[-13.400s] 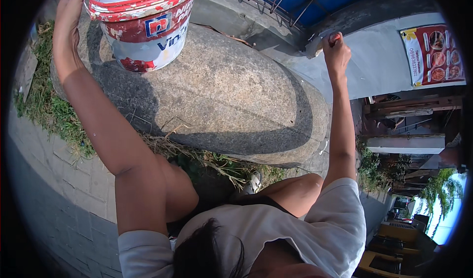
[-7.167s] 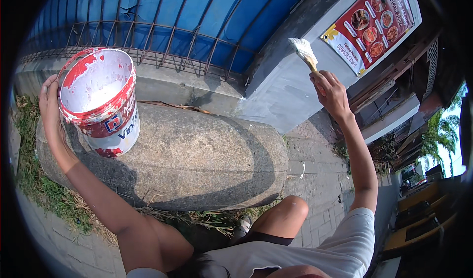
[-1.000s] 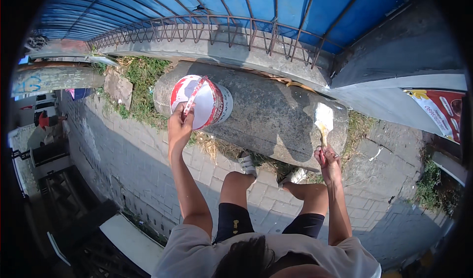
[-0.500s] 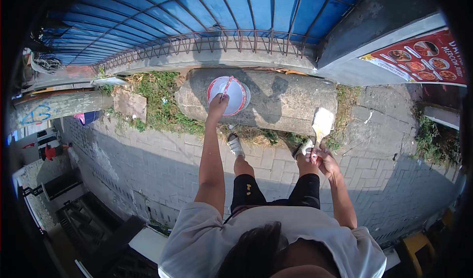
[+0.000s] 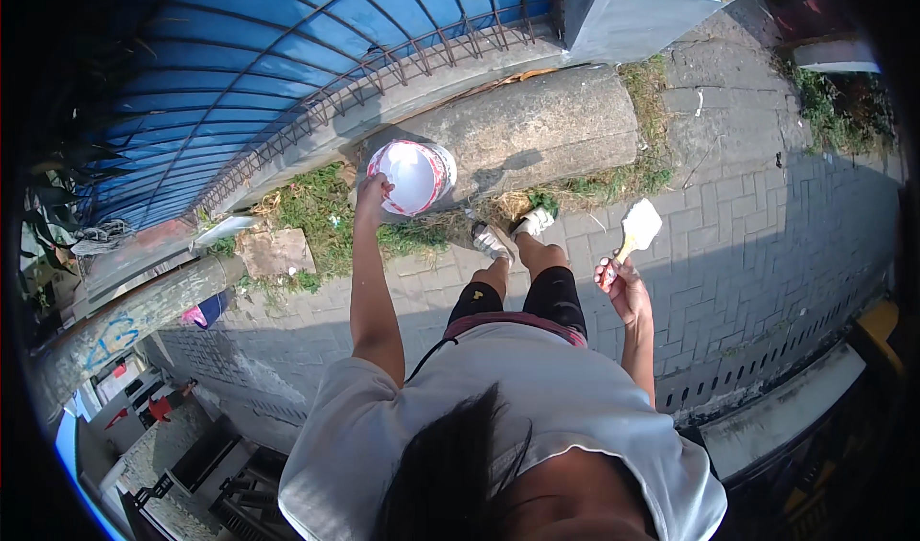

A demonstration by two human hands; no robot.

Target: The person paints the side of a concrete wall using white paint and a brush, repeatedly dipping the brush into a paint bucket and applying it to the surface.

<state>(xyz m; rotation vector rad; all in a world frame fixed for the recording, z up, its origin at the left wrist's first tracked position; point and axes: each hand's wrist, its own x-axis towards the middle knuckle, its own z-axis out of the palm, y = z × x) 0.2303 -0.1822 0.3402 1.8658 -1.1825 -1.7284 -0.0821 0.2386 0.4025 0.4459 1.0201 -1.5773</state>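
Observation:
My left hand [image 5: 375, 191] is closed at the near left edge of a white paint bucket [image 5: 444, 175] with red marks round its wall. The bucket tilts, its pale inside showing, over the left end of a rounded concrete block [image 5: 546, 124]. Whether its base touches the concrete, I cannot tell. Out to the right, my right hand [image 5: 626, 292] grips the handle of a wide paintbrush [image 5: 639, 230]. White covers its bristles, which point away from me above the paving, apart from the block.
Beyond the block runs a low wall [image 5: 422, 86] with a metal grille [image 5: 335, 23] before blue sheeting. Grass [image 5: 326, 215] and a flat stone slab [image 5: 275, 256] lie left of it. A concrete pole [image 5: 144, 321] slants at far left. My sandalled feet [image 5: 491, 242] stand on brick paving [image 5: 709, 292].
The view has turned. My feet have come closer together. The bucket now tilts, with my left hand at its near left edge. The brush has moved away from the block, over the paving.

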